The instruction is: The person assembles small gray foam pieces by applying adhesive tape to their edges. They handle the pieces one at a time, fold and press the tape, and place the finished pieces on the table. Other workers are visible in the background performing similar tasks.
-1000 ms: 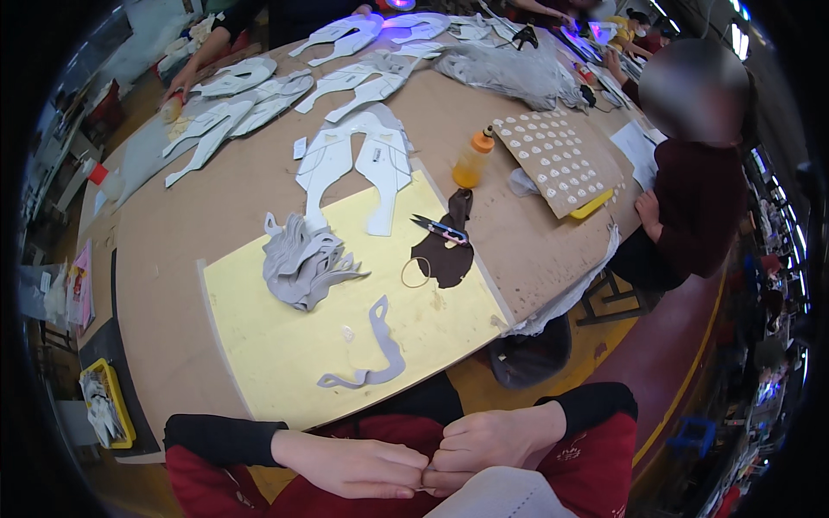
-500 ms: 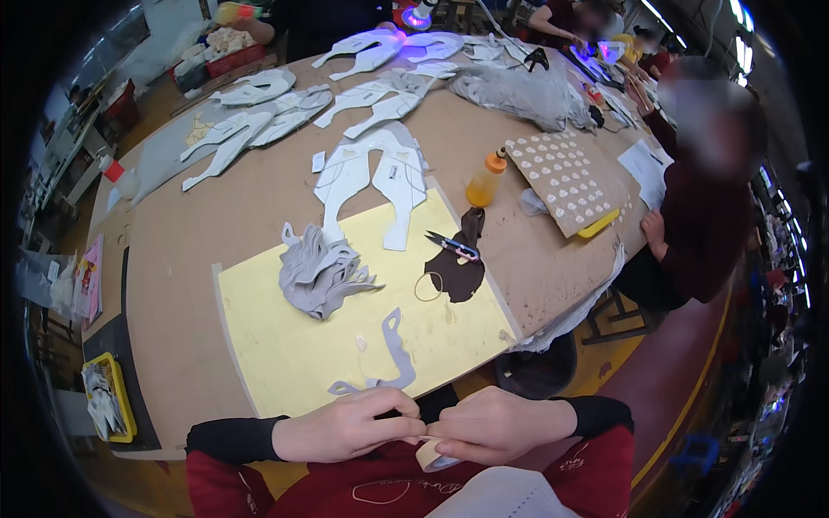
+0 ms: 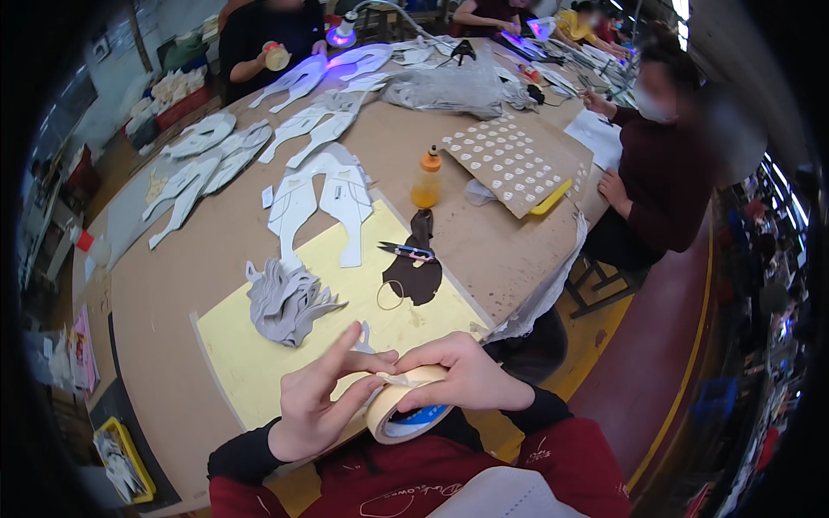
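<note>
My right hand [image 3: 471, 375] grips a roll of beige masking tape [image 3: 399, 407] held up in front of my chest. My left hand [image 3: 315, 406] pinches the loose end of the tape at the top of the roll, with two fingers stretched out. Both hands hover over the near edge of a yellow mat [image 3: 259, 350]. On the mat lie a pile of grey cut pieces [image 3: 285, 298], a dark brown cut piece [image 3: 416, 274] and small thread snips [image 3: 406, 251].
White cut shapes [image 3: 321, 200] and an orange glue bottle [image 3: 427, 179] stand further out on the brown table [image 3: 173, 268]. A board of small white pieces [image 3: 514, 160] lies at right. Another person [image 3: 661, 164] sits at the right edge; others work at the far end.
My hands have risen from my lap toward the camera, and the tape roll is now visible between them. The grey strip that lay on the mat's near edge is hidden behind my hands.
</note>
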Tool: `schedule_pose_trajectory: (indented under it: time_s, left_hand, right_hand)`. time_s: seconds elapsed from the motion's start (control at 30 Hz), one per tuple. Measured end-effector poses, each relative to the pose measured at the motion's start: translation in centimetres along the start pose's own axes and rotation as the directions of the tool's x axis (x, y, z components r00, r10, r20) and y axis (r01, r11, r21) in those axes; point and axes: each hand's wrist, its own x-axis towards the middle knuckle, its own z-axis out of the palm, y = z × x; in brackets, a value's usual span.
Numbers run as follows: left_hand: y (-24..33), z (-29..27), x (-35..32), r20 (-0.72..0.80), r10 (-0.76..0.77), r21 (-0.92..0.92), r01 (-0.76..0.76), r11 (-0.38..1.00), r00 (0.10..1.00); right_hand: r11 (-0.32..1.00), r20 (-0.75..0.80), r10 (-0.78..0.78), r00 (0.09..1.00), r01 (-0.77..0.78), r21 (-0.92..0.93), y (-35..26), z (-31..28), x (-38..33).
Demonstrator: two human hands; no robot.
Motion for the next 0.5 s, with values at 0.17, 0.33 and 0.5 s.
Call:
schedule_pose_trajectory:
  time_s: [0.17, 0.33, 0.5]
  left_hand:
    - [-0.3, -0.3, 0.2, 0.098, -0.124, -0.240, 0.144, 0.960, 0.987]
    - [-0.8, -0.2, 1.0, 0.185, -0.099, -0.214, 0.139, 0.967, 0.978]
    - [-0.8, 0.5, 2.1, 0.241, -0.185, -0.261, 0.247, 0.933, 0.953]
  right_hand:
    - [0.964, 0.066, 0.093, 0.993, -0.107, 0.245, 0.9, -0.3, 0.7]
    - [0.910, 0.103, 0.145, 0.984, -0.173, 0.376, 1.6, -0.6, 0.6]
    - [0.863, 0.122, 0.068, 0.990, -0.120, 0.490, 3.1, -1.0, -0.2]
